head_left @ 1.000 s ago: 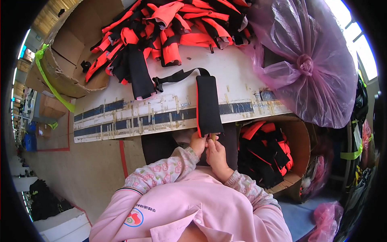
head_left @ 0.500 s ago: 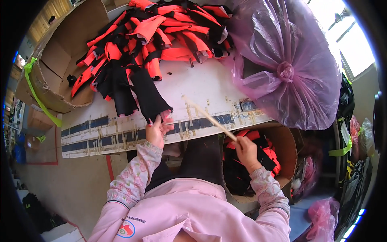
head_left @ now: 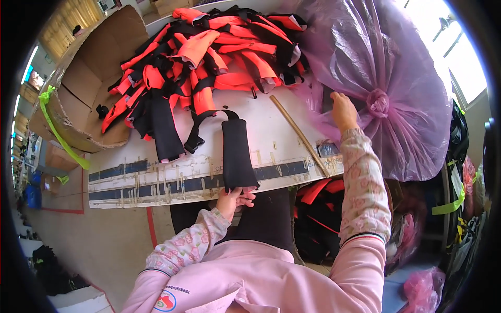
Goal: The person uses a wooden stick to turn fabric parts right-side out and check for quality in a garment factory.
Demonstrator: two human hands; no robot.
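My left hand is closed on the near end of a black fabric sleeve, which lies across the table's front edge. A thin black strap with a plastic buckle runs from the sleeve's far end toward the pile. My right hand is over the table beside the big purple plastic bag, fingers curled in; whatever it may hold is hidden. Between the hands a thin wooden stick lies slantwise on the table, touched by neither. Behind them spreads a heap of orange and black fabric sleeves.
The white table has worn tape along its front edge. A torn cardboard box lies on its side at left. The knotted purple bag fills the right. Below the table's right edge, more orange and black pieces are heaped.
My right hand has let go of the wooden stick, now on the table, and moved up toward the purple bag. My left hand has drawn the black sleeve out of the pile toward me.
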